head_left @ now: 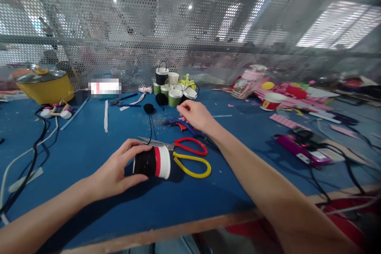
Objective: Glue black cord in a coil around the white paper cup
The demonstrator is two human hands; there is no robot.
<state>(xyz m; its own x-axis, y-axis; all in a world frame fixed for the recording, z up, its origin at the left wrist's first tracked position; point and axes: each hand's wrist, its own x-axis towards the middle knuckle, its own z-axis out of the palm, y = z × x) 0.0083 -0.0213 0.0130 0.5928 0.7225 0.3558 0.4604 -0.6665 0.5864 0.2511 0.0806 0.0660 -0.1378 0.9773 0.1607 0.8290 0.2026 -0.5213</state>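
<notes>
My left hand (119, 168) is wrapped around a paper cup (163, 162) lying on its side, its white rim end facing right. Black cord covers much of the cup, beside a red band. From the cup a black strand leads up to a small ball of black cord (149, 108). Scissors (190, 164) with one red and one yellow handle lie just right of the cup. Over the blue glue gun (171, 122) hovers my right hand (193, 115), its fingers curled and pinched together. Whatever they hold, if anything, I cannot make out.
Several small wrapped cups (175, 98), some with handles, stand at the back. A yellow pot (44, 87) sits far left. On the right lie a purple device (303, 151) with cables, a red-and-white paper cup (271, 102) and pink craft scraps. Perforated metal screen (190, 24) rises behind.
</notes>
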